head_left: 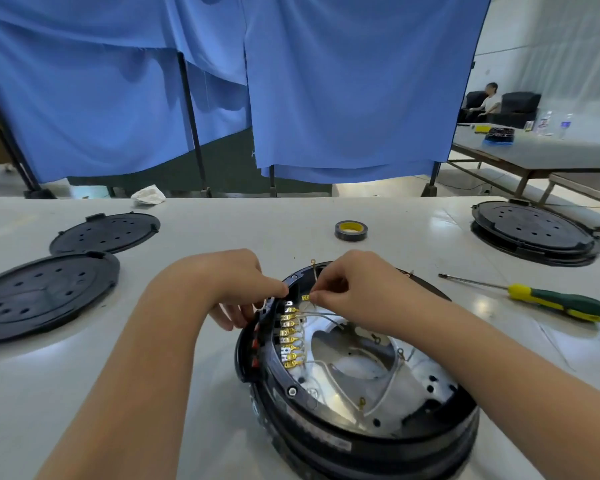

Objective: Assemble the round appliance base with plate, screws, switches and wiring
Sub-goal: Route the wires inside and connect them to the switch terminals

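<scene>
A person's two bare arms reach over a pale tabletop [291, 216] toward a round black appliance base [354, 434], which sits open side up near the front edge, at about five o'clock in the view. Inside it lies a shiny metal plate [426, 368], and along its left inner wall runs a row of brass terminals [289, 336] with thin white wires [321, 318] trailing across the plate.

The left hand [243, 289] braces the base's rim at about ten o'clock, fingers curled down against the outer wall. The right hand [354, 289] is closed in a fingertip pinch on a brass connector [306, 297] just above the top of the terminal row.

This looks like the wiring step (the connectors below appear already seated). The next move likely calls for lining the connector up with its free tab and pushing it squarely home while the left hand steadies the base.

A screwdriver [548, 301] lies at three o'clock, a tape roll [351, 230] at twelve, and spare black covers [45, 296] at nine.
</scene>
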